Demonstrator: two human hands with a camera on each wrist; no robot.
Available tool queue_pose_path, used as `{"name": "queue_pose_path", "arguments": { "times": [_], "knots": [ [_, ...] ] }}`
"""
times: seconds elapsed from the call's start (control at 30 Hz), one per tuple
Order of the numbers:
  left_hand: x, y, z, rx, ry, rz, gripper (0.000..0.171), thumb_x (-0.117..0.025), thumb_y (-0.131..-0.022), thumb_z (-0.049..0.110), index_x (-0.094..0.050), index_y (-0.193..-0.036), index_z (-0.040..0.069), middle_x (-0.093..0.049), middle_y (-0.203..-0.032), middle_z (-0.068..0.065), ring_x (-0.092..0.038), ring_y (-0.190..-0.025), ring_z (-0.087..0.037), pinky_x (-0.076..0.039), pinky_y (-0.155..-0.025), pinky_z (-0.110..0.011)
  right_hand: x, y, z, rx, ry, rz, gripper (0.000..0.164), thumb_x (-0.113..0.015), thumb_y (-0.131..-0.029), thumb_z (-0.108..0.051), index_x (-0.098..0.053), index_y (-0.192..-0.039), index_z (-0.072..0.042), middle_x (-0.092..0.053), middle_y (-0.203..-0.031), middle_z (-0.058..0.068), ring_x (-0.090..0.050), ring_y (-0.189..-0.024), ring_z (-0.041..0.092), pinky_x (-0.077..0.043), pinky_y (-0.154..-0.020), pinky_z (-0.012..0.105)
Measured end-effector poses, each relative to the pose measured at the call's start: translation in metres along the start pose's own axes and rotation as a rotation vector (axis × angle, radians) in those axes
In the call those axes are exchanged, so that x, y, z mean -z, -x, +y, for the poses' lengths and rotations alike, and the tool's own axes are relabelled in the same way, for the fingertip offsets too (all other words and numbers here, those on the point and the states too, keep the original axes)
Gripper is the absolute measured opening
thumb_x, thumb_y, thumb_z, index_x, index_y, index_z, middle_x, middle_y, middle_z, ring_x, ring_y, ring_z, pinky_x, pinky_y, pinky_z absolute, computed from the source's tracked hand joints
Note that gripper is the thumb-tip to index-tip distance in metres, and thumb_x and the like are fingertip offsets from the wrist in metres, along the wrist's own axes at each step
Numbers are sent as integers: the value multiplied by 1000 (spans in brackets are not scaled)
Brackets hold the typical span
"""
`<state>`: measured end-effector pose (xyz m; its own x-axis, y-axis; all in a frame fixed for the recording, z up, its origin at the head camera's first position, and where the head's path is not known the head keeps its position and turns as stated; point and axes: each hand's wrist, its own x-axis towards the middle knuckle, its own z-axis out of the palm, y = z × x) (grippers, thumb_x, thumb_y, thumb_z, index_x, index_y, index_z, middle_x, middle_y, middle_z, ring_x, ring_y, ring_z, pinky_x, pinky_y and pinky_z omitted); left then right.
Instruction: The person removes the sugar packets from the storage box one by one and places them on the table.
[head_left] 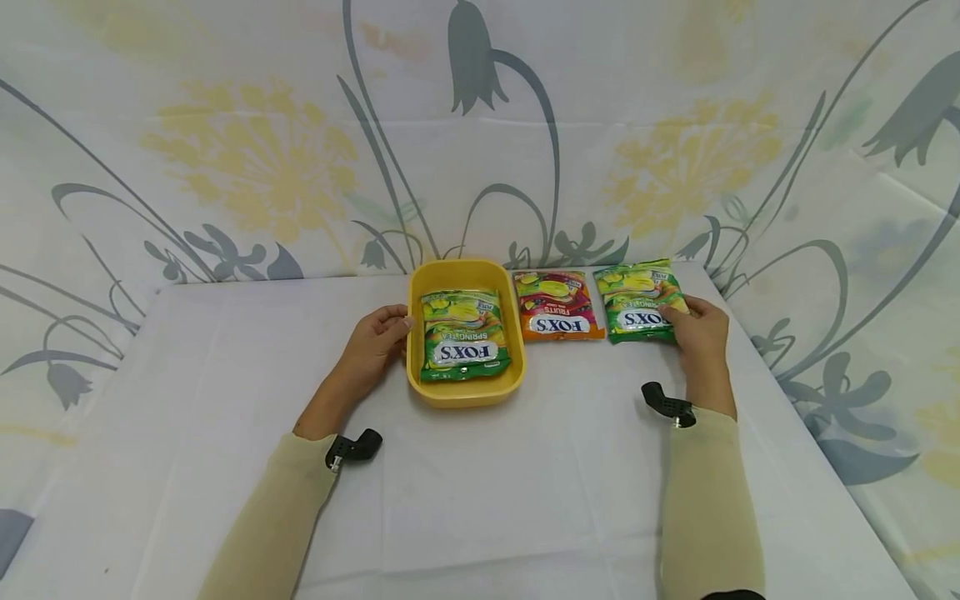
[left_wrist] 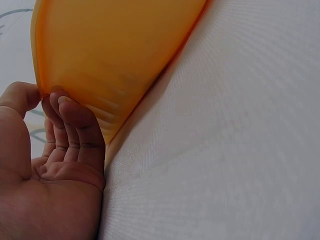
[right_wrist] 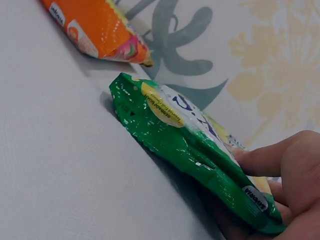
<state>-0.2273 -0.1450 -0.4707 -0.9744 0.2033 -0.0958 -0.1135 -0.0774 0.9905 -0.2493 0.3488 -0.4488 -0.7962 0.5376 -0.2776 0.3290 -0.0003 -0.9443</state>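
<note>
A yellow plastic tray (head_left: pixel 465 398) stands on the table with a green FOX'S Spring Tea candy bag (head_left: pixel 465 333) lying in it. My left hand (head_left: pixel 375 346) holds the tray's left side, thumb at the rim and curled fingers against the outer wall (left_wrist: pixel 120 45). To the right of the tray lies an orange-red FOX'S Fruits candy bag (head_left: pixel 557 307). Farther right, my right hand (head_left: pixel 703 333) pinches the right edge of another green Spring Tea bag (head_left: pixel 636 302). In the right wrist view that bag (right_wrist: pixel 165 135) is slightly tilted, its far end low by the table.
White cloth covers the table (head_left: pixel 487 492). Behind it hangs a flower-patterned curtain (head_left: pixel 300 150), close to the tray and bags. Black wrist cameras (head_left: pixel 356 447) are strapped over both sleeves. A grey patch (head_left: pixel 11 533) shows at the far left edge.
</note>
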Motion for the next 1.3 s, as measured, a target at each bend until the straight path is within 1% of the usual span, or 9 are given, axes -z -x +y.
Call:
{"name": "queue_pose_path", "arguments": {
  "times": [0.1,0.17,0.3,0.43,0.63,0.73,0.97,1.1,1.3],
  "knots": [
    [1,-1,-1,-8,-8,0,30,-56,-111,18,-50,-133,-2,-66,-105,-3,-60,-84,-11,-54,-72,-20,1,3,-2,84,146,23,59,-70,-101,-13,-51,-156,-7,-60,-150,16,-65,-106,10,-52,-78,12],
    [1,-1,-1,-12,-12,-1,31,-56,-111,18,-50,-133,-3,-66,-106,-3,-60,-84,-10,-54,-72,-20,3,7,-4,142,255,36,56,-66,-101,-16,-53,-155,-7,-61,-149,16,-64,-113,14,-51,-82,14],
    [1,-2,-1,-9,-7,2,30,-56,-111,17,-50,-133,-3,-66,-106,-3,-60,-84,-11,-54,-73,-20,6,14,-12,219,418,45,55,-59,-100,-19,-54,-154,-5,-61,-148,18,-62,-129,27,-53,-95,28],
    [0,-2,1,-3,3,6,30,-56,-111,17,-50,-134,-3,-67,-105,-3,-59,-84,-11,-54,-73,-20,6,18,-19,241,484,19,57,-56,-100,-20,-52,-155,-5,-58,-152,18,-58,-138,34,-50,-110,45],
    [-1,-2,2,12,-6,12,34,-56,-111,18,-49,-137,-3,-67,-107,-5,-59,-84,-12,-54,-72,-20,5,24,-29,302,597,-12,59,-52,-105,-26,-46,-157,0,-49,-159,22,-50,-145,42,-46,-114,57],
    [-1,-2,2,12,-10,11,35,-56,-111,18,-48,-139,-3,-67,-109,-5,-60,-85,-12,-54,-73,-19,1,32,-37,357,601,-28,58,-53,-106,-27,-46,-157,0,-48,-159,24,-48,-146,43,-44,-115,60],
    [0,-2,1,11,-6,13,35,-56,-111,18,-49,-138,-4,-67,-109,-5,-60,-85,-11,-54,-74,-19,-11,57,-57,483,553,-73,52,-57,-107,-27,-52,-152,-1,-60,-148,23,-57,-138,42,-48,-111,59],
    [-1,-2,0,6,-8,12,35,-56,-111,17,-49,-137,-4,-67,-108,-5,-60,-85,-11,-54,-74,-19,-18,71,-66,515,494,-109,52,-57,-107,-30,-54,-151,-2,-63,-144,21,-59,-136,40,-49,-109,57],
    [-1,-1,1,15,-19,13,35,-56,-111,18,-48,-138,-3,-67,-109,-5,-60,-86,-12,-54,-74,-19,-34,89,-76,543,411,-167,52,-58,-107,-33,-56,-150,-3,-65,-142,20,-59,-136,38,-48,-111,56]
  ]
}}
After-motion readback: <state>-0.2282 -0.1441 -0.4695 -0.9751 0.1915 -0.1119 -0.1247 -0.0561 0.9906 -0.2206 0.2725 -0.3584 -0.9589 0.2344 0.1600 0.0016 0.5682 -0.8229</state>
